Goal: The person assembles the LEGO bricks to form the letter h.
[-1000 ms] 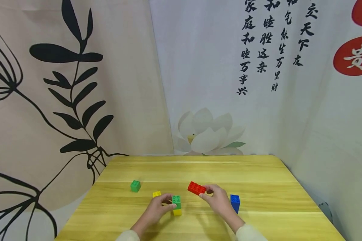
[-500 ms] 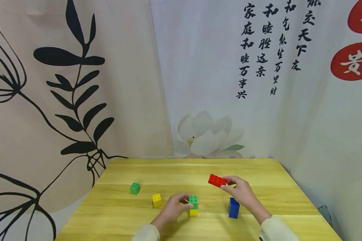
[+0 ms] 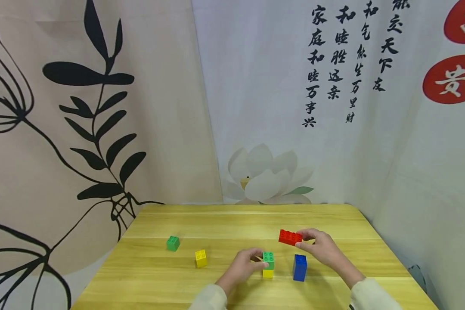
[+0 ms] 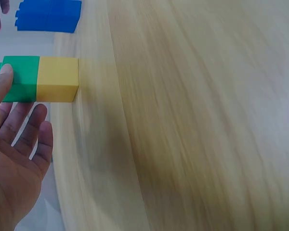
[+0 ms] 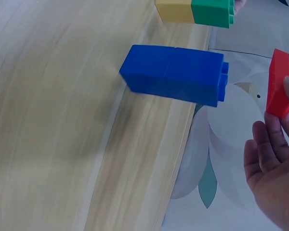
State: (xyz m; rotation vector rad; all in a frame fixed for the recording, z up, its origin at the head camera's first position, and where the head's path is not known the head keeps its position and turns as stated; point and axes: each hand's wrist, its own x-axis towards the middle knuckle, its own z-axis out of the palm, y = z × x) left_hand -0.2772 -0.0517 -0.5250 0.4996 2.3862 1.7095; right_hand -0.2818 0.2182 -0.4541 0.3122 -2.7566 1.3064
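Note:
My left hand (image 3: 246, 265) pinches a green toy brick (image 3: 268, 259) between thumb and fingers. Beneath that brick sits a yellow brick (image 3: 268, 273), the two joined as a stack that stands on the table in the left wrist view (image 4: 58, 79). My right hand (image 3: 323, 247) grips one end of a long red brick (image 3: 289, 237), held up in the air with its studs showing. Just right of the green and yellow stack, a blue stack of two bricks (image 3: 300, 268) stands upright, studs on top, below the red brick and touched by neither hand.
On the left part of the wooden table (image 3: 139, 275) lie a single green brick (image 3: 173, 243) and, nearer me, a yellow brick (image 3: 201, 258). A printed cloth (image 3: 170, 107) hangs behind the table's far edge.
My left hand has moved right with the green and yellow stack, closer to the blue one. My right hand has carried the red brick rightward, lifting it and then lowering it slightly.

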